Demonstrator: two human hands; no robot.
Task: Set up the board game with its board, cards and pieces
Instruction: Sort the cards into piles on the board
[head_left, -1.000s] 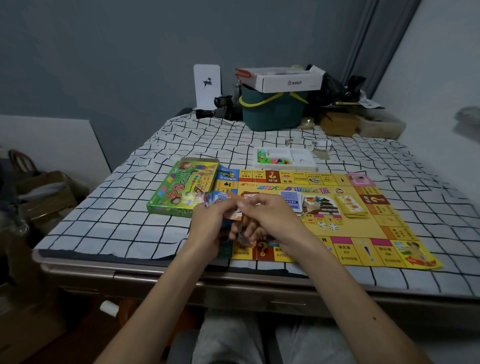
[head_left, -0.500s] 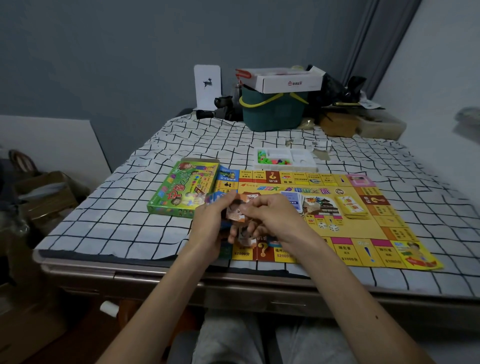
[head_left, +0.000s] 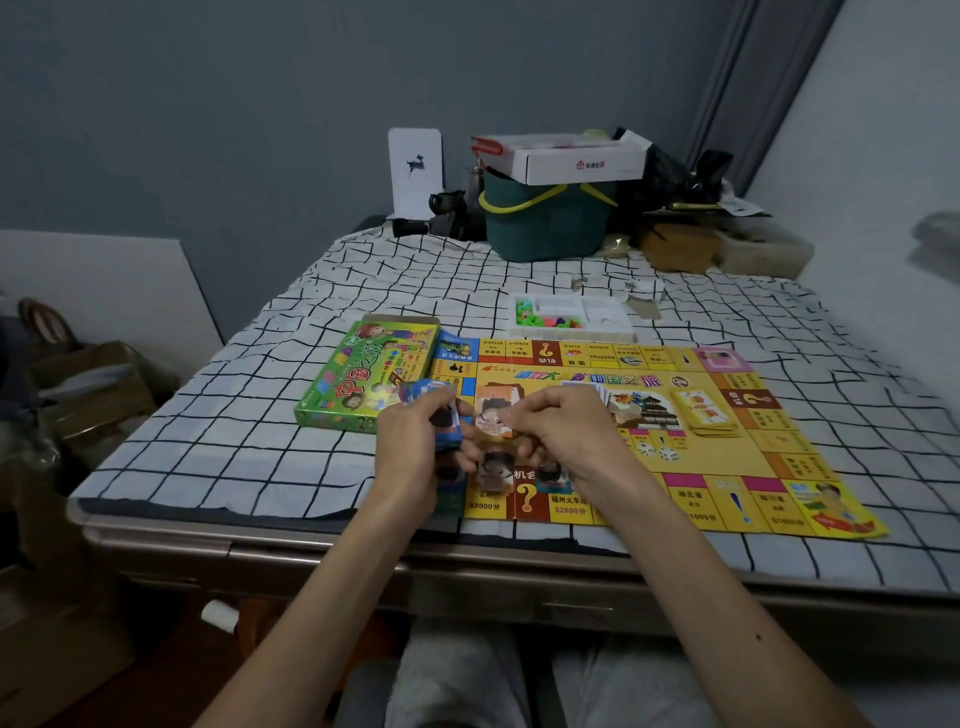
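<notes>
The yellow game board (head_left: 727, 457) lies flat on the checked cloth. My left hand (head_left: 415, 447) grips a small stack of blue-edged cards (head_left: 447, 426) over the board's near left corner. My right hand (head_left: 561, 431) pinches one character card (head_left: 493, 415) at its right edge, just right of the stack. Two more character cards (head_left: 496, 467) lie on the board under my hands. A yellow card deck (head_left: 701, 410) and three white dice (head_left: 657, 449) rest on the board's middle. The green game box (head_left: 363, 379) sits left of the board.
A white tray with coloured pieces (head_left: 566, 314) stands behind the board. At the back are a green bucket (head_left: 545, 223) with a white box on it, a white card with a deer, and dark clutter. The table's front edge (head_left: 311, 545) runs below my wrists.
My right hand has drawn a character card up and to the right, off the stack in my left hand. Both hands have risen slightly above the board.
</notes>
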